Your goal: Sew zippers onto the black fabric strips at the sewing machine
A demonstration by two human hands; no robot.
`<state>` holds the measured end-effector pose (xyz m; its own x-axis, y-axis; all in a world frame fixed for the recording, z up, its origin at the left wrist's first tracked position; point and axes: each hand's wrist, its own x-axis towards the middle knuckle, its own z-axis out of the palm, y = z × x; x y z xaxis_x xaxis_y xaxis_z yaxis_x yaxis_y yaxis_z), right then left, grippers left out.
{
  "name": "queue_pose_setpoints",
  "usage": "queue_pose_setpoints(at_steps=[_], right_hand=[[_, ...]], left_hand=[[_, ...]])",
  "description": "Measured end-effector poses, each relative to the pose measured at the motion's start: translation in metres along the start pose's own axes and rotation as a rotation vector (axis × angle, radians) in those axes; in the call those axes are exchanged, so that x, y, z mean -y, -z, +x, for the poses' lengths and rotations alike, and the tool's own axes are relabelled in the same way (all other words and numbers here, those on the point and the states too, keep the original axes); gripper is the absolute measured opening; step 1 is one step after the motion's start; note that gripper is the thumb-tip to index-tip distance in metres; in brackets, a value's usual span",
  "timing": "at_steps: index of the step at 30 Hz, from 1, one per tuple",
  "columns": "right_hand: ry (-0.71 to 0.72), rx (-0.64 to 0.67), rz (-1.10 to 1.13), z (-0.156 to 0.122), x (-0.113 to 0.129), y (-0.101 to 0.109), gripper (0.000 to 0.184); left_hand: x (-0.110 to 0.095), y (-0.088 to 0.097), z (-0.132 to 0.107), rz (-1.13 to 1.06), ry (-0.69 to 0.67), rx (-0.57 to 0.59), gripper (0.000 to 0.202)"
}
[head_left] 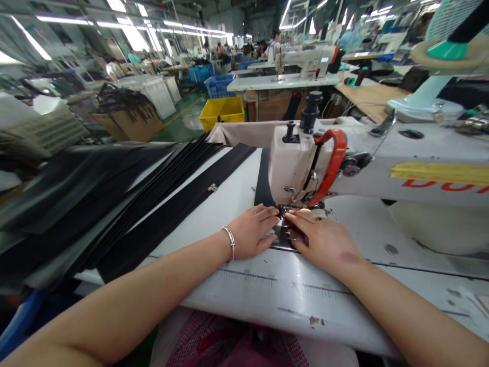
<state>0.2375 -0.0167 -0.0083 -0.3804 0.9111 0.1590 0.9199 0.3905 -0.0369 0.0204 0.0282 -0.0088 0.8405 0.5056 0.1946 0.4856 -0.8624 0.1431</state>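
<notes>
My left hand (252, 232), with a bangle at its wrist, lies flat just left of the presser foot (283, 210), fingers stretched forward and thumb apart. On the other side of the foot, my right hand (324, 239) rests with its fingers extended towards the needle area and its thumb spread. Both hands are at the sewing machine (292, 163), which has a red lever guard (336, 158). A black strip (263, 178) lies flat behind the foot. Whatever lies right under my fingertips is mostly hidden.
Left on the white table (229, 204) lie a long black strip (183, 206) with a small metal piece (213, 188) on it, and stacked black strips (153, 193). Behind are a yellow crate (222, 113), another sewing machine (305, 60) and a fan (426, 97).
</notes>
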Motion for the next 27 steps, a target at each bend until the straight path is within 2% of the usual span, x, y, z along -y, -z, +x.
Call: queue_pose_setpoints(at_steps=[5,10,13,16,18,20,22,25,27], right_hand=[[0.033,-0.045,-0.028,-0.003,0.0,-0.009,0.044],[-0.006,-0.046,-0.068,0.002,0.004,-0.013,0.044],[-0.004,-0.012,-0.036,0.006,-0.006,-0.015,0.042],[0.059,-0.023,0.084,-0.004,-0.02,-0.016,0.042],[0.071,-0.084,0.147,-0.021,-0.018,-0.015,0.04],[0.05,-0.162,0.181,-0.039,0.003,-0.012,0.035],[0.088,-0.202,0.225,-0.052,0.041,-0.008,0.033],[0.287,-0.165,0.321,-0.059,0.109,-0.004,0.045],[0.353,-0.156,0.33,-0.063,0.137,-0.006,0.051]], left_hand=[[-0.002,0.002,-0.003,0.004,-0.029,0.002,0.039],[-0.005,-0.005,0.0,0.014,0.014,0.01,0.04],[0.007,0.002,-0.005,-0.051,0.034,0.069,0.042],[0.035,0.029,-0.032,-0.068,0.201,0.196,0.047],[0.055,0.048,-0.06,0.011,0.413,0.17,0.047],[0.066,0.06,-0.085,0.109,0.604,0.098,0.05],[0.061,0.06,-0.098,0.171,0.691,0.06,0.055],[0.029,0.048,-0.092,0.165,0.596,0.068,0.05],[0.002,0.039,-0.082,0.154,0.502,0.07,0.05]])
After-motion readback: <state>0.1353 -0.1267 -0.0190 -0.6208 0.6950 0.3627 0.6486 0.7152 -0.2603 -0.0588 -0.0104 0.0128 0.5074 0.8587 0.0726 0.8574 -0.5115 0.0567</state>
